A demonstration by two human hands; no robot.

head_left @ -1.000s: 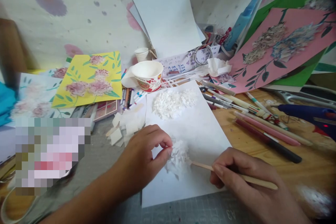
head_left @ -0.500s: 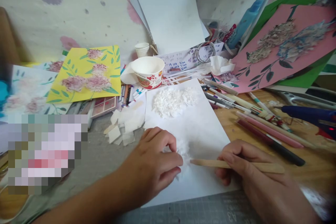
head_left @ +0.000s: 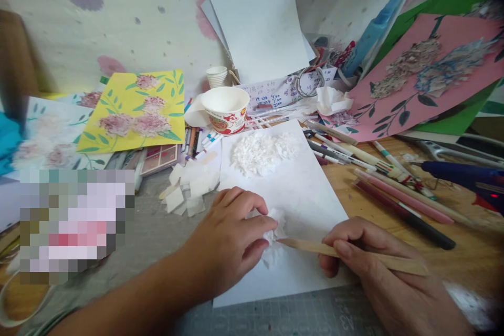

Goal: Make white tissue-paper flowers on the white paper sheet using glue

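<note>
A sheet of white paper (head_left: 315, 210) lies in front of me, with a ruffled white tissue-paper flower (head_left: 260, 152) on its upper half. Lower down is a smaller bunch of white tissue paper (head_left: 280, 220). My left hand (head_left: 232, 236) is closed on that bunch, thumb and forefinger curled at its left edge and partly hiding it. Between the thumb and fingers of my right hand (head_left: 366, 257) is a flat wooden stick (head_left: 309, 247), its narrow tip touching or just beside the tissue. Several small tissue squares (head_left: 189, 189) lie loose left of the sheet.
A paper cup (head_left: 228, 110) stands behind the sheet. Pens and brushes (head_left: 409, 199) crowd the right side, beside a blue glue gun (head_left: 468, 176). Yellow (head_left: 129, 84) and pink (head_left: 394, 100) flower pictures stand at the sides. A grey cutting mat (head_left: 149, 220) lies underneath.
The stick's tip has moved slightly left, closer to the left fingers. My left thumb and forefinger have shifted at the tissue bunch, with more of it showing. The camera view has shifted a little.
</note>
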